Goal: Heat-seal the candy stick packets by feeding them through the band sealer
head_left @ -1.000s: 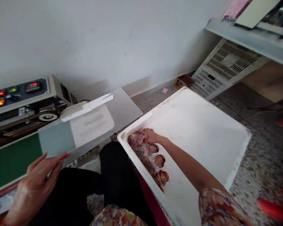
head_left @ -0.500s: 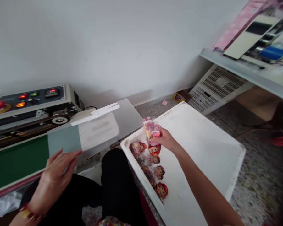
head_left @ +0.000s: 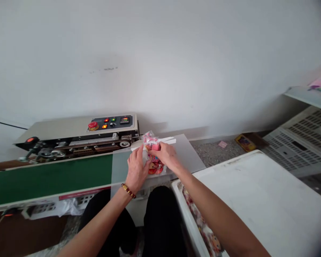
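A clear plastic packet [head_left: 155, 167], with pink pieces at its top and red-haired cartoon figures at its lower end, is held over the light plate beside the green belt. My right hand [head_left: 166, 154] is closed on the packet's right side. From the left, my left hand [head_left: 137, 168] grips its edge, thumb across the front and fingers up along the side; the fingertips are partly hidden. Several similar packets [head_left: 200, 225] lie along the near side of the white tray [head_left: 246, 178], partly covered by my right forearm.
A sealing machine [head_left: 109, 132] with a red stop button and lit displays runs along the wall behind the green conveyor belt [head_left: 69, 176]. Slotted white crates [head_left: 296, 146] stand at the right, under a shelf [head_left: 307, 96]. A small yellow box [head_left: 244, 142] lies on the floor.
My right hand has carried a packet left from the white tray to the plate by the belt. My left hand has come over and taken hold of it. The view has swung left.
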